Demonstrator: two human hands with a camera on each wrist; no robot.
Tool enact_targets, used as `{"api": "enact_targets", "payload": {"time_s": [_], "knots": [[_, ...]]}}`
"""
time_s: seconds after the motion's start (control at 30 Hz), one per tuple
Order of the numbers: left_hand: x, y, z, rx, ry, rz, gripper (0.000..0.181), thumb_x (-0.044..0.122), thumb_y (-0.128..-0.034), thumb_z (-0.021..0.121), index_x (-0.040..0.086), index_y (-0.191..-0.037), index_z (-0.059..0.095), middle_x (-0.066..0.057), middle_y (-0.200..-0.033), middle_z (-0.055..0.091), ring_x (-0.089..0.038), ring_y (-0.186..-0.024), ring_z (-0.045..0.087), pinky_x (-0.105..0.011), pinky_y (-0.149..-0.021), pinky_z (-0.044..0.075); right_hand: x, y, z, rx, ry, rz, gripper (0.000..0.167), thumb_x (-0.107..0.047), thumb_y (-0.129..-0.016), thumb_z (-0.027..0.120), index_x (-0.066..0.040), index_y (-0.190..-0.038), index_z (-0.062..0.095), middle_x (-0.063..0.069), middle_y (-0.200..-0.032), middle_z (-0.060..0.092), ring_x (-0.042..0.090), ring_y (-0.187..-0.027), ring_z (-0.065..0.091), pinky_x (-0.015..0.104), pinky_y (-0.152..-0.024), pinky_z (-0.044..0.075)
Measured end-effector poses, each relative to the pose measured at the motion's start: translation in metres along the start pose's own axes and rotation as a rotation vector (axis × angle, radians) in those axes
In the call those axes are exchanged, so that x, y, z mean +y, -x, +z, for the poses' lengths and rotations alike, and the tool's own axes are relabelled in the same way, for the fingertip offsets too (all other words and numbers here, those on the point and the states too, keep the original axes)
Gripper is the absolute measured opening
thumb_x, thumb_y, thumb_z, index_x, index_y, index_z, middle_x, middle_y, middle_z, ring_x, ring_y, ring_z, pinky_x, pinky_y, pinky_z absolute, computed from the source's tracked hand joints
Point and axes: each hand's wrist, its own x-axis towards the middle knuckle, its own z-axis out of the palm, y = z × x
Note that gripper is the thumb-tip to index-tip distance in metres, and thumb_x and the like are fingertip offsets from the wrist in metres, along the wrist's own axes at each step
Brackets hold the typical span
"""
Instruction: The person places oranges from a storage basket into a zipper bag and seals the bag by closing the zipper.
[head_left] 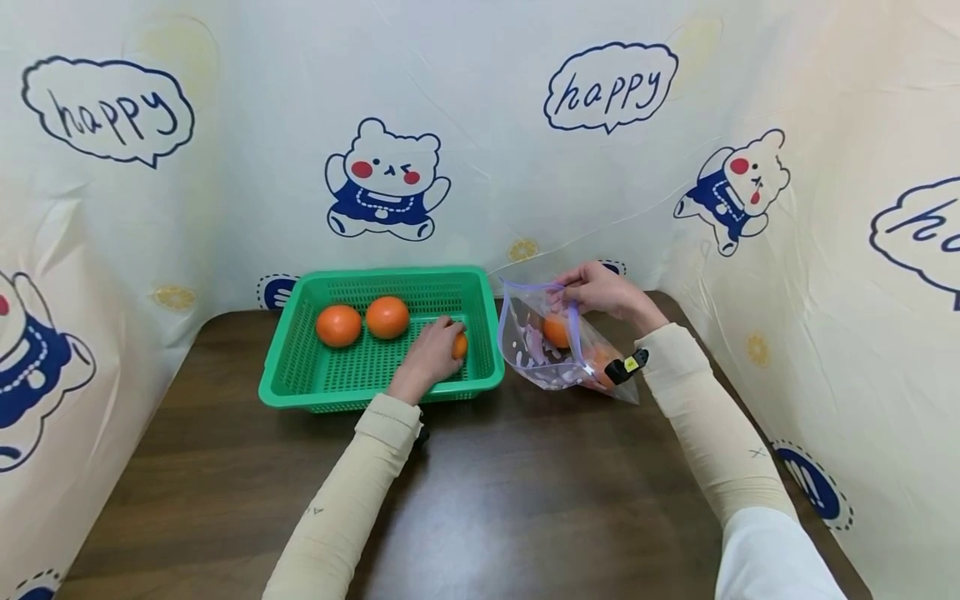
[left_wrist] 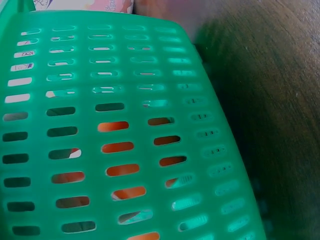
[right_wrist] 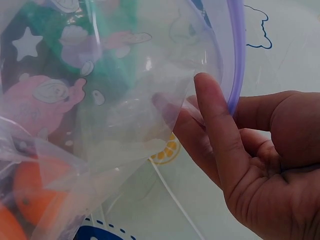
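Note:
Inside the green basket [head_left: 270,367] my left hand [head_left: 429,357] curls its fingers over an orange [head_left: 460,346], mostly covered by the hand. Two more oranges, one on the left [head_left: 338,326] and one beside it [head_left: 387,317], lie in the basket's left half. My right hand [head_left: 600,290] pinches the purple-edged rim of a clear printed zip bag [head_left: 536,367], whose mouth gapes toward the basket. Oranges [head_left: 557,332] show through the bag's plastic. The right wrist view shows fingers [right_wrist: 220,135] at the bag's rim. In the left wrist view, the slotted basket wall [left_wrist: 115,80] hides the left hand.
Basket and bag stand side by side on a dark wooden table [head_left: 480,500]. A pale curtain [head_left: 495,125] with printed bears and words hangs close behind them and along both sides. A black wrist device [head_left: 627,365] sits by the bag's right side.

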Motion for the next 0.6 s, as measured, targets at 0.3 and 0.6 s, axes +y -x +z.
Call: {"api": "enact_targets", "payload": {"time_s": [0.3,0.6], "knots": [[-0.001,0.0,-0.0004,-0.009,0.031,-0.017,0.062,0.012,-0.0865,0.079,0.003,-0.143,0.055,-0.021,-0.147,0.049,-0.04,-0.119,0.055,-0.051,-0.096,0.054,0.0036,-0.003,-0.0002,-0.006,-0.02,-0.005,0.029,0.0,-0.104,0.051,0.012,-0.126,0.063,0.031,-0.115,0.07,0.019,-0.086,0.074,0.029,-0.075,0.062],[0.0,-0.0003,-0.001,0.012,0.096,-0.037,0.063,0.017,-0.0835,0.081,0.001,-0.14,0.058,-0.02,-0.14,0.056,-0.034,-0.11,0.06,-0.047,-0.092,0.055,0.001,0.0007,0.0002,0.002,-0.025,-0.002,0.029,0.0,-0.103,0.051,0.013,-0.127,0.062,0.032,-0.117,0.069,0.024,-0.089,0.075,0.03,-0.077,0.063]]}}
